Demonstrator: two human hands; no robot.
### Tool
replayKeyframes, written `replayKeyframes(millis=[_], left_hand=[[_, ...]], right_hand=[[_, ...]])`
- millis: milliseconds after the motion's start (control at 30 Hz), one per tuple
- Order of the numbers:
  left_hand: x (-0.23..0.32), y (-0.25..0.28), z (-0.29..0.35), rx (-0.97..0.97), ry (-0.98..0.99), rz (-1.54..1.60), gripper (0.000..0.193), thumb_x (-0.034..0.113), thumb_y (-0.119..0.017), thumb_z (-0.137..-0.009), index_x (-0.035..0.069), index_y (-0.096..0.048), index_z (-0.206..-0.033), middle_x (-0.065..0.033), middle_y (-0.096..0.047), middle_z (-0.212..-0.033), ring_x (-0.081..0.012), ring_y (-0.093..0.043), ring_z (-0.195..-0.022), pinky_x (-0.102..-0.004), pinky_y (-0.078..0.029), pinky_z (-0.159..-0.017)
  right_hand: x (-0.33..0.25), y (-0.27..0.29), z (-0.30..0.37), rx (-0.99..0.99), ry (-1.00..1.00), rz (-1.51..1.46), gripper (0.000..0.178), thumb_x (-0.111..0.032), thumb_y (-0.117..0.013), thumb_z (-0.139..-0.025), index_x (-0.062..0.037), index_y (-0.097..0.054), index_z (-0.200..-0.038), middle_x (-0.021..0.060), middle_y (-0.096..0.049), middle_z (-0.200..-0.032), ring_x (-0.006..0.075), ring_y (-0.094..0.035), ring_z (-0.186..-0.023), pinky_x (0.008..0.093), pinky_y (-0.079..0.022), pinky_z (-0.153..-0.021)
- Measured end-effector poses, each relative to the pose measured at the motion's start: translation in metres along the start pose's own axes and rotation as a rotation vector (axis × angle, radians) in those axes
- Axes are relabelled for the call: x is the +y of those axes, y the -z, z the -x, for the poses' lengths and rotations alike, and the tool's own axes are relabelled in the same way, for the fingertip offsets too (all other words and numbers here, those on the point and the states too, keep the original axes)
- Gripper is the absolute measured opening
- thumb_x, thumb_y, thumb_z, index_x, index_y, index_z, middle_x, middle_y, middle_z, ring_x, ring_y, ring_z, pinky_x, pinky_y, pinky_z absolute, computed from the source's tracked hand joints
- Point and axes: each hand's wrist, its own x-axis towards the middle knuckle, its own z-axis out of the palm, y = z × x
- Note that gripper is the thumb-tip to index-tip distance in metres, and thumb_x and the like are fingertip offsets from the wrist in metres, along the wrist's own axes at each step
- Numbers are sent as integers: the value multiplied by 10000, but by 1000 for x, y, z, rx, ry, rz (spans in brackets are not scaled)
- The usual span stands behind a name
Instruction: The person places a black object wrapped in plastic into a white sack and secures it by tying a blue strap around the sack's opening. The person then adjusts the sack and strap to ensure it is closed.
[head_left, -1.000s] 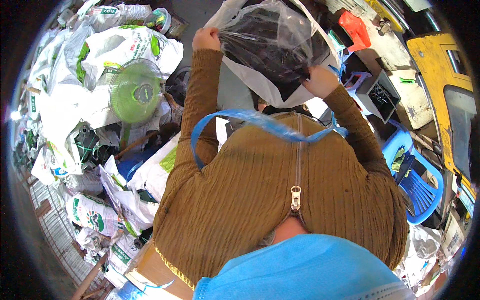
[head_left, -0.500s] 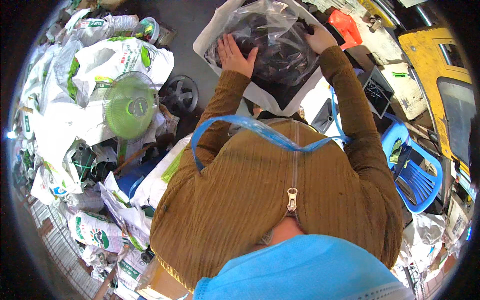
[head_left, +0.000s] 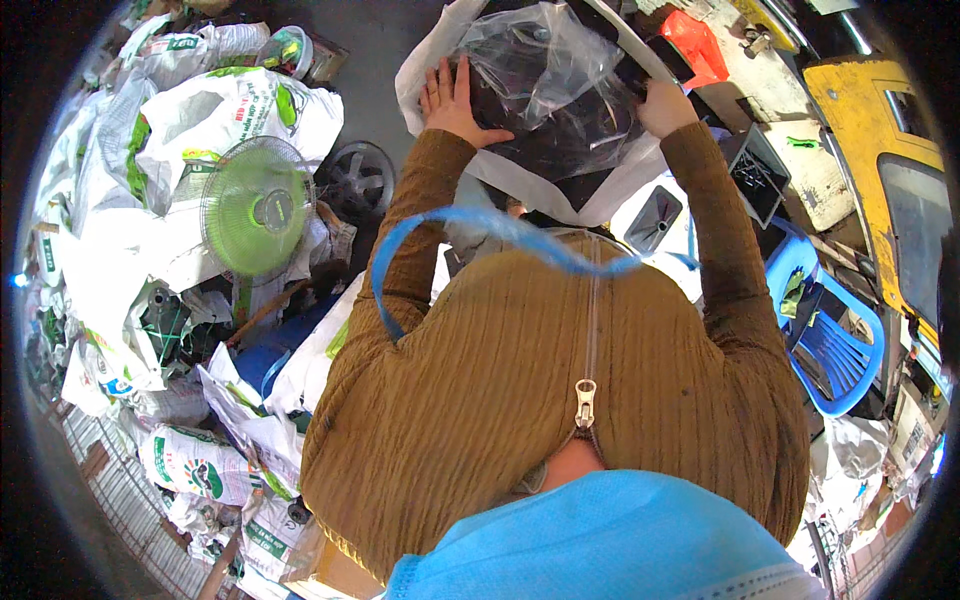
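Observation:
In front of me a white sack (head_left: pixel 612 190) stands with its mouth wide. Inside it lies a crumpled clear plastic bag (head_left: pixel 545 55) over something dark that I cannot make out. My left hand (head_left: pixel 456 112) rests at the left inner side of the mouth, fingers and thumb spread against the dark plastic. At the opposite side, my right hand (head_left: pixel 666 108) is closed at the sack's rim, its fingertips partly hidden.
A green fan (head_left: pixel 258 210) stands among several white printed sacks (head_left: pixel 230 110) on the left. To the right are a blue plastic chair (head_left: pixel 838 350), a dark crate (head_left: pixel 755 175), a red plastic bag (head_left: pixel 697 50) and a yellow machine frame (head_left: pixel 850 95). A blue strap (head_left: pixel 440 215) loops before my chest.
My left hand has shifted slightly left and its fingers point more upward. My right hand has moved a little right and down and closed up. The clear plastic lies lower and flatter.

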Motion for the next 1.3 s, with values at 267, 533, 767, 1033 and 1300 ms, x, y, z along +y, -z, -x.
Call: replayKeyframes(millis=[267,533,767,1033,1300], left_hand=[[-16,9,-21,-131,-142,109,1360,460,-845,-356,177,-41,-1416,-201,-34,-1457,-391,-10,-1342,-478,-57,-1079],[-26,21,-31,-266,-94,-32,1314,372,-846,-381,145,-64,-1413,-181,-74,-1455,-400,-59,-1333,-482,-122,-1075],[-7,11,-19,-56,-58,42,894,77,-635,-639,56,-146,-1387,-192,-172,-1426,-380,-152,-1321,-440,-155,-1078],[-5,-3,-5,116,-106,524,839,183,-624,-656,-35,-208,-1351,-246,-263,-1376,-382,-222,-1293,-405,-167,-1074],[30,0,6,172,-66,204,1254,676,-660,-547,-13,-31,-1385,-237,-66,-1440,-427,-23,-1327,-540,15,-1046]], right_hand=[[5,-21,2,24,-247,-38,291,-107,-530,-708,25,-543,-967,252,-596,-945,378,-592,-888,453,-464,-785],[20,-24,4,-23,-123,-227,416,-155,-580,-716,3,-499,-1092,247,-581,-1021,371,-559,-987,415,-442,-839],[16,25,-27,-65,29,-727,446,-229,-624,-729,-17,-538,-1112,117,-609,-881,201,-575,-820,321,-451,-758],[-12,24,-47,-170,-42,-526,425,-298,-646,-719,-20,-603,-1037,121,-629,-886,200,-585,-803,316,-454,-727],[5,-1,-4,-81,26,-204,473,-258,-590,-681,38,-567,-1049,249,-600,-960,367,-582,-913,404,-457,-812]])
